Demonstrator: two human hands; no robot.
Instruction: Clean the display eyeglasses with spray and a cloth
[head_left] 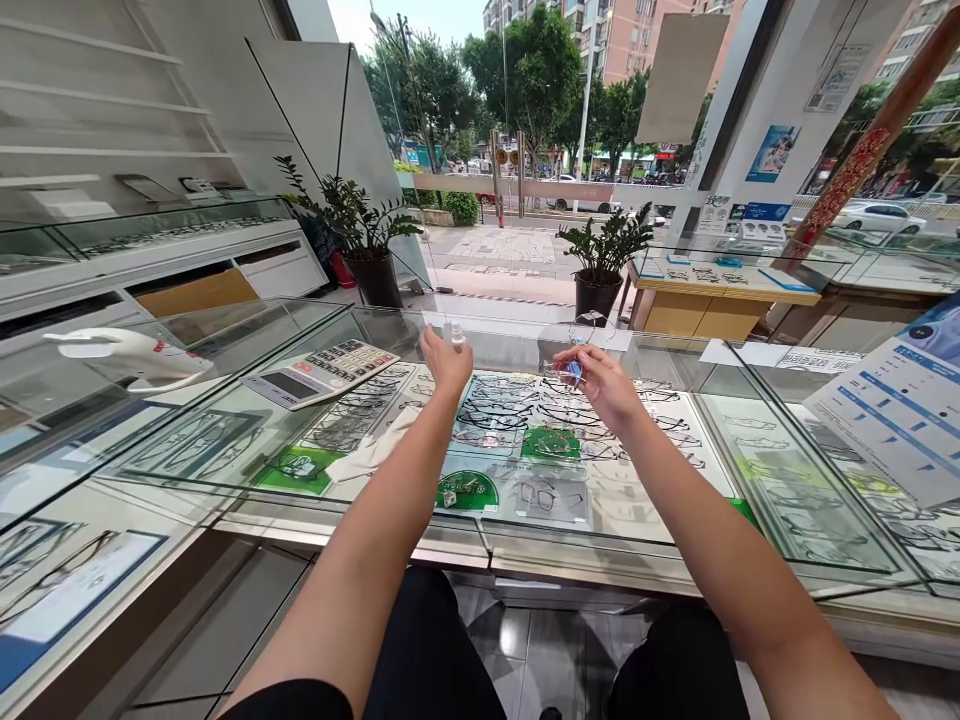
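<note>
My left hand is closed around a small white bottle over the glass counter; only the bottle's top shows above the fingers. My right hand pinches a pair of thin-framed eyeglasses, raised above the counter, with a bluish glint at the fingertips. Fine parts of the frame are hard to make out. A crumpled white cloth lies left of my left forearm, partly covered by it. Further left, a large-key calculator rests on the glass.
The glass display counter holds rows of eyeglasses under its top. A white curved object lies at the left. A printed sign stands at the right. Two potted plants stand beyond, near glass doors.
</note>
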